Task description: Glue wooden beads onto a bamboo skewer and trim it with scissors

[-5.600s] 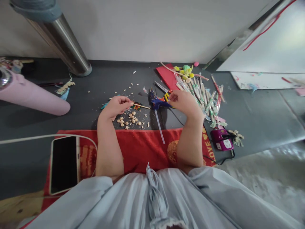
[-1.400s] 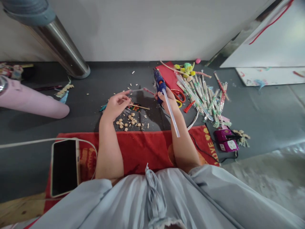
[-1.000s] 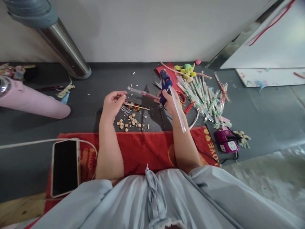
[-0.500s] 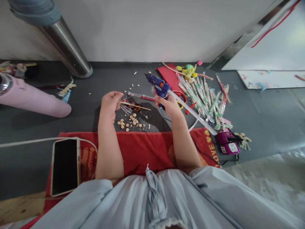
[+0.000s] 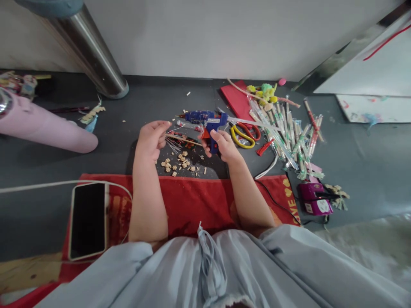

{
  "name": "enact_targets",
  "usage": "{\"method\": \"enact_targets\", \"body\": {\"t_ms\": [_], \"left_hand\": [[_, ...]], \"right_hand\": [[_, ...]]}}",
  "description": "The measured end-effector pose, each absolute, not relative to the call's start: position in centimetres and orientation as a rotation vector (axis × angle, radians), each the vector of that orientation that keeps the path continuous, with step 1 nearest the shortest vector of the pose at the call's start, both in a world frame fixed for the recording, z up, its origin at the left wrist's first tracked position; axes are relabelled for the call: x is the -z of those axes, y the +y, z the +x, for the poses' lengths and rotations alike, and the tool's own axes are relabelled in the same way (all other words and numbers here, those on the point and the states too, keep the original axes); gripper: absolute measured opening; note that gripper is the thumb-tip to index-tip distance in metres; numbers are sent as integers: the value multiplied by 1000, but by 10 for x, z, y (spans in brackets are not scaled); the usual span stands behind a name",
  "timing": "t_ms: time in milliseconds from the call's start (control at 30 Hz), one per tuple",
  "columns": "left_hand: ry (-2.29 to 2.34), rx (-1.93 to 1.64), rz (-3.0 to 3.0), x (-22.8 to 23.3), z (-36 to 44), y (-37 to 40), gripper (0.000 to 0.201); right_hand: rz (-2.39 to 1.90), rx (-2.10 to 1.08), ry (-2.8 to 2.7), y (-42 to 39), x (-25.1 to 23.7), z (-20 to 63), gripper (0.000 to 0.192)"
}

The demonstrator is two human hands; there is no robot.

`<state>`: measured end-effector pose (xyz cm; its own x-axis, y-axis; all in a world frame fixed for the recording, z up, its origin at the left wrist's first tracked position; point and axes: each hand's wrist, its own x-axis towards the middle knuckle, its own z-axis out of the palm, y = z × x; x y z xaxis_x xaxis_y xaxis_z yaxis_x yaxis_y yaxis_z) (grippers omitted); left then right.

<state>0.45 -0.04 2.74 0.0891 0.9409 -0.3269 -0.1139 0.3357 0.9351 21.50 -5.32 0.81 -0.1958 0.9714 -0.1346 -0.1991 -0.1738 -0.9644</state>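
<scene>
Grey floor [image 5: 353, 141]; white wall [image 5: 199, 38]

The right hand [image 5: 221, 147] grips a blue glue gun [image 5: 205, 122], its nozzle toward the left hand [image 5: 150, 139] pinching a thin stick [image 5: 184, 140].

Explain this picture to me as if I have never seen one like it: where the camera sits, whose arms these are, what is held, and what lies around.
There is no machine here. The camera is worn on a person's head and looks down, so the two bare arms coming up from the bottom edge are that person's own. The right hand grips a blue glue gun by its handle, nozzle pointing left. The left hand pinches a thin wooden stick in front of that nozzle. Under the hands small wooden bits are scattered on the dark floor. To the right lie yellow-handled scissors and a heap of wrapped sticks. Nearer the person, a phone rests on a red cloth.
</scene>
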Motion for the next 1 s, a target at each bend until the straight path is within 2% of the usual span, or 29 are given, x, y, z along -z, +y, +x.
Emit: {"method": "enact_targets", "body": {"t_ms": [300, 500, 1000], "left_hand": [[1163, -984, 873, -31, 5, -2, 4], [1161, -979, 894, -33, 6, -3, 11], [1163, -970, 893, -37, 8, -4, 9]], "right_hand": [[-1041, -1572, -1052, -52, -5, 215, 46], [-1073, -1599, -1063, -53, -5, 213, 53], [-1013, -1593, -1078, -54, -5, 212, 47]]}}
